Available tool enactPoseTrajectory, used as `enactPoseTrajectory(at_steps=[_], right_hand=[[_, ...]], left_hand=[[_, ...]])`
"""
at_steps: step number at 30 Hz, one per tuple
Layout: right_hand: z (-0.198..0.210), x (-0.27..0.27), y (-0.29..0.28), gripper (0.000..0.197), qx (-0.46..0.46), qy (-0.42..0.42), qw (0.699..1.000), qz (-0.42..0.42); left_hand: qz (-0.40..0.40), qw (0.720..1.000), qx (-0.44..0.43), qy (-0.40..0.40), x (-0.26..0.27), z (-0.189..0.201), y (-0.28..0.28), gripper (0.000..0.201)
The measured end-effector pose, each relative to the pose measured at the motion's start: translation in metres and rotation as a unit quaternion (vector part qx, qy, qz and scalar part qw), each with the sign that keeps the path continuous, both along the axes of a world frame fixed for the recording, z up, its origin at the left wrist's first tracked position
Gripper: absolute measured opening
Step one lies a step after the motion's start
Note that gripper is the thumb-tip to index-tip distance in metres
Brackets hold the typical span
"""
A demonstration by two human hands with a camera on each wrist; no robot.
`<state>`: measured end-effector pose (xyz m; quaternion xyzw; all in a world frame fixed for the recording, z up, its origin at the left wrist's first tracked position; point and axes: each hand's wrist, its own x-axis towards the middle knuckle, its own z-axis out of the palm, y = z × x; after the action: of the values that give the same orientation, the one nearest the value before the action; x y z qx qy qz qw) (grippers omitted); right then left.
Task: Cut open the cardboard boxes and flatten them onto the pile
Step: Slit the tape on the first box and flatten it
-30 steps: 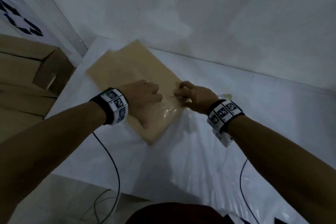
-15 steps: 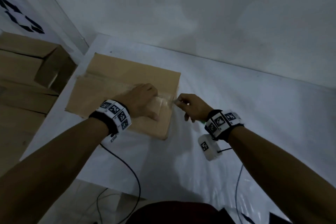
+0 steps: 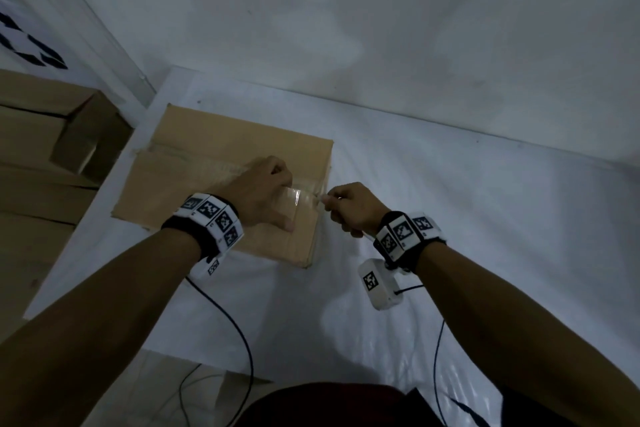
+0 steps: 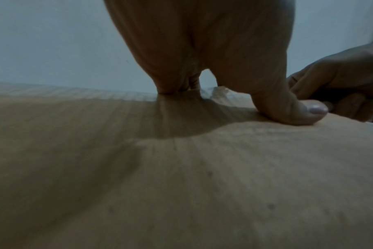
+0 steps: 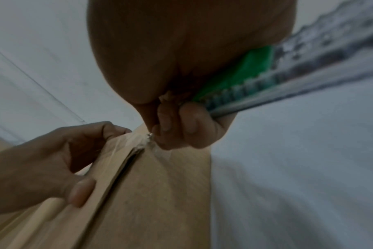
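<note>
**Knife at the box's right edge, left hand pinning the top**

While your left hand (image 3: pixel 258 192) is pressing down on the cardboard box (image 3: pixel 221 152), its thumb lying flat on the top panel and its knuckles bent against the taped seam (image 3: pixel 298 196), your right hand (image 3: pixel 353 208) is curling its fingers tightly round a green utility knife (image 5: pixel 241 79). Its tip is meeting the tape right at the box's right-hand edge, where the flaps are parting slightly. The box is sitting on the white table (image 3: pixel 450 218), close to its far-left corner. Wide bare tabletop is lying to your right. More cardboard boxes (image 3: pixel 38 163) are crowding the left, beyond the table's edge.
</note>
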<state>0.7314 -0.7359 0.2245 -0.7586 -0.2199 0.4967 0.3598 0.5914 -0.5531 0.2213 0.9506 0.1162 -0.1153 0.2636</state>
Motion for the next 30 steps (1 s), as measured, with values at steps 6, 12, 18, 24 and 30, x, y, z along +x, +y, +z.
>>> enactPoseTrajectory(at_steps=[6, 12, 18, 24, 30], right_hand=[[-0.004, -0.007, 0.008, 0.031, 0.004, -0.023, 0.999, -0.033], [-0.001, -0.002, 0.001, 0.030, -0.010, 0.002, 1.000, 0.001], [-0.007, -0.019, 0.008, 0.026, 0.003, 0.010, 0.998, -0.069], [-0.009, 0.002, -0.006, 0.029, -0.028, -0.009, 0.999, -0.033], [-0.011, -0.022, -0.016, 0.058, -0.051, -0.226, 0.960, 0.159]], left_hand=[[-0.005, 1.000, 0.021, 0.002, 0.005, 0.003, 0.000, 0.064], [0.002, 1.000, 0.017, 0.008, 0.004, 0.001, -0.001, 0.067], [0.013, 1.000, 0.010, -0.001, 0.000, -0.002, 0.002, 0.072], [0.015, 1.000, -0.004, -0.003, 0.000, -0.002, 0.002, 0.066], [0.026, 0.999, -0.023, -0.002, 0.001, -0.007, 0.006, 0.072]])
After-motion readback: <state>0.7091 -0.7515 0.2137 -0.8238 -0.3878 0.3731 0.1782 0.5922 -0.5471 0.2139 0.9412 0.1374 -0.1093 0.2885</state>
